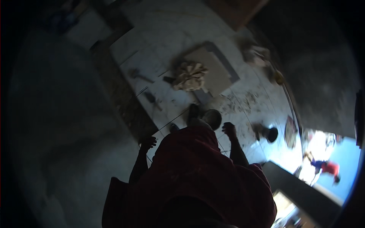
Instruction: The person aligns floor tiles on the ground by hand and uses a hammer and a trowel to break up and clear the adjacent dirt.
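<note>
Your L hand & R hand: grip slack, fingers apart, nothing visible in either. Foot beside pail: poss. knock if you step R.

Board is flat on the floor, with a bundle sitting over its left part. Couple of tools on the floor left of the board, too blurry to name. Debris is scattered just off its near right side, one container on its near side, second container way off to its near right, past the debris.
</note>
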`<control>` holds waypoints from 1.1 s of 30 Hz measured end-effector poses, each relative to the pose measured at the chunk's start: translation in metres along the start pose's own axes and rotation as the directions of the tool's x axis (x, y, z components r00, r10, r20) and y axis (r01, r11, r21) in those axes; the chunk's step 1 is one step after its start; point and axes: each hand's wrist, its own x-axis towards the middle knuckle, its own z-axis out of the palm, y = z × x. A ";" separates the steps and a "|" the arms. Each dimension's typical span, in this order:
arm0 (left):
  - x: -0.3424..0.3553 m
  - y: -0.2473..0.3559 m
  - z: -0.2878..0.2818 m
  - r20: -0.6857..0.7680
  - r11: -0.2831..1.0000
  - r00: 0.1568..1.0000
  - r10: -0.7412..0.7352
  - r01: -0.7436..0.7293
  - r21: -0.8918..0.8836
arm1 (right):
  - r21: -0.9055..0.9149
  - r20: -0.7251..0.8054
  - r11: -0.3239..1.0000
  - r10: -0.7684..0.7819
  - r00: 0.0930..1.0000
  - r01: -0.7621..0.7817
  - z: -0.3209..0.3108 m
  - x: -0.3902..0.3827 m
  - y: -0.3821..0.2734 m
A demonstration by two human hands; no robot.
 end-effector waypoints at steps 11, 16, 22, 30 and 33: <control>-0.085 -0.123 0.010 -0.633 0.907 0.727 -0.264 -0.036 -0.419 | -0.083 0.156 0.996 -0.023 0.988 0.036 0.004 0.126 -0.146; -0.038 -0.206 0.064 -0.601 0.966 0.758 0.254 -0.165 0.201 | -0.045 0.399 0.999 0.010 0.917 0.009 0.048 0.086 -0.134; -0.023 -0.183 0.047 -0.575 0.908 0.762 0.299 -0.041 0.418 | -0.433 0.318 0.899 0.219 0.923 -0.064 0.076 0.016 -0.057; -0.067 -0.137 -0.036 -0.681 0.957 0.725 -0.098 -0.120 -0.265 | -0.518 0.325 0.851 0.288 0.901 -0.085 0.069 -0.019 -0.048; -0.067 -0.132 -0.041 -0.697 0.970 0.715 -0.053 -0.129 -0.206 | -0.486 0.273 0.870 0.244 0.931 -0.085 0.079 -0.010 -0.065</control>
